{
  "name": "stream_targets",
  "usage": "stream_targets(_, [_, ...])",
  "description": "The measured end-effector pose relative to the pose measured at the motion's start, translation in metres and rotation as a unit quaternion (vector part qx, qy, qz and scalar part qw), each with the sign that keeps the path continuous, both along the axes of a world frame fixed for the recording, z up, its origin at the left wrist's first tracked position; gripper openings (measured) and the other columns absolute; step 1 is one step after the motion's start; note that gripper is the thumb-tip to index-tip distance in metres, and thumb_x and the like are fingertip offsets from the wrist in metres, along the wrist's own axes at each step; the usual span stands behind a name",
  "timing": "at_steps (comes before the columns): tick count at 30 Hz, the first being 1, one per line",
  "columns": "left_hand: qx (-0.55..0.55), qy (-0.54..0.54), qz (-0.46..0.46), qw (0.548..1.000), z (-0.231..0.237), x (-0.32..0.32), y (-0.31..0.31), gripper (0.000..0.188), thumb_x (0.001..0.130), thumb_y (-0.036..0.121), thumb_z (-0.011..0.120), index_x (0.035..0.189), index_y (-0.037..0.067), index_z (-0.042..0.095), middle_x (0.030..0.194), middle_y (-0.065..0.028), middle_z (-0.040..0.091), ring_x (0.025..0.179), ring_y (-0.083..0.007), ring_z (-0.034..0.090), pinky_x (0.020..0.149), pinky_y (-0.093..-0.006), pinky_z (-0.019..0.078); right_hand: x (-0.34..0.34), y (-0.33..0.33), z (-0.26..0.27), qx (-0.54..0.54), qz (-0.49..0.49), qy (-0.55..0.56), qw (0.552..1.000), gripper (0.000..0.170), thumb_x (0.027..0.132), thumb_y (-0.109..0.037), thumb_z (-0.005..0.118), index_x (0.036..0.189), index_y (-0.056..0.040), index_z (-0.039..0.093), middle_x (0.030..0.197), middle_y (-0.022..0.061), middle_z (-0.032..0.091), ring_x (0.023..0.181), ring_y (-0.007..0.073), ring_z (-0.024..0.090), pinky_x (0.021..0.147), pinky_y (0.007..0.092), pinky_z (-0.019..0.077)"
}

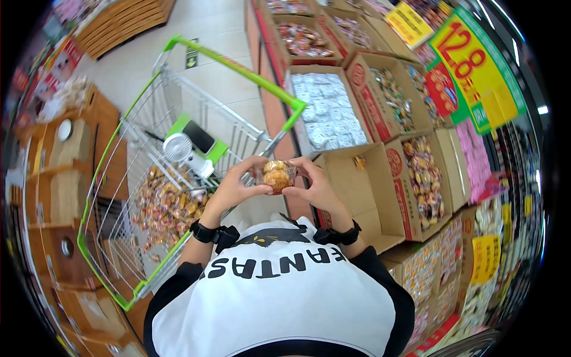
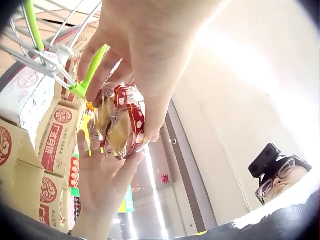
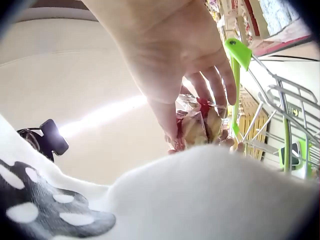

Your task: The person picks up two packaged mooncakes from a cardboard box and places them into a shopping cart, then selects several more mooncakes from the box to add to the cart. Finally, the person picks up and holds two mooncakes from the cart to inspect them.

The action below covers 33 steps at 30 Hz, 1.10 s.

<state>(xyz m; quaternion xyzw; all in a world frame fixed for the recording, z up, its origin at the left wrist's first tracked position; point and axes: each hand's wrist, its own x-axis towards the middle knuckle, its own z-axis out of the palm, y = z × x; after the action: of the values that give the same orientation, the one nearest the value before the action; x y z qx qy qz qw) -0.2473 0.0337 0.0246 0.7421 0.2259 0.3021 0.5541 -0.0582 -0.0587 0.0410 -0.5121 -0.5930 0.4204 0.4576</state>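
In the head view, a clear-wrapped pack of round golden mooncakes [image 1: 276,177] is held up in front of the chest. My left hand [image 1: 237,185] grips one side of it, thumb near the lower edge and fingers along the far side. From the other side, my right hand [image 1: 319,189] holds it between thumb and fingers. The left wrist view shows the red, dotted label on the wrapper [image 2: 131,112], between the two hands. Part of the same pack [image 3: 195,125] shows beneath the palm in the right wrist view.
A shopping cart with a green rim [image 1: 238,68] stands at the left, with many wrapped cakes [image 1: 169,205], a white handheld fan [image 1: 178,147] and a phone [image 1: 199,136] inside. Cardboard boxes [image 1: 357,205] of packaged goods line the right, under a yellow price sign [image 1: 476,65].
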Motion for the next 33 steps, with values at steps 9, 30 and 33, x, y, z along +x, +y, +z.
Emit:
stream_targets(9, [-0.025, 0.023, 0.125, 0.992, -0.003, -0.083, -0.013, 0.05, 0.063, 0.022, 0.071, 0.104, 0.002, 0.051, 0.094, -0.0048, 0.056, 0.081, -0.0136, 0.052, 0.073, -0.0265, 0.0408, -0.059, 0.045, 0.003, 0.028, 0.124, -0.1, 0.987, 0.051, 0.065, -0.016, 0.072, 0.107, 0.0001, 0.047, 0.098, 0.0101, 0.055, 0.086, 0.017, 0.056, 0.076, 0.0266, 0.0441])
stream_targets(30, [-0.211, -0.15, 0.427, 0.866, -0.03, -0.205, -0.094, 0.029, 0.077, 0.008, 0.059, 0.102, 0.001, 0.045, 0.078, -0.0003, 0.045, 0.072, -0.007, 0.049, 0.064, -0.0219, 0.0443, -0.211, 0.078, -0.02, -0.06, 0.363, -0.009, 0.93, 0.046, 0.075, -0.017, 0.064, 0.111, 0.0025, 0.044, 0.1, 0.0144, 0.055, 0.085, 0.0179, 0.057, 0.073, 0.0268, 0.048])
stream_targets(33, [-0.191, -0.098, 0.461, 0.861, -0.031, -0.215, -0.104, 0.027, 0.08, 0.01, 0.057, 0.103, 0.002, 0.046, 0.078, -0.0006, 0.048, 0.075, -0.007, 0.05, 0.065, -0.0211, 0.0436, -0.227, 0.076, -0.037, -0.1, 0.366, 0.019, 0.925, 0.046, 0.074, -0.016, 0.064, 0.111, 0.0016, 0.044, 0.098, 0.0143, 0.056, 0.084, 0.0175, 0.057, 0.071, 0.0267, 0.0475])
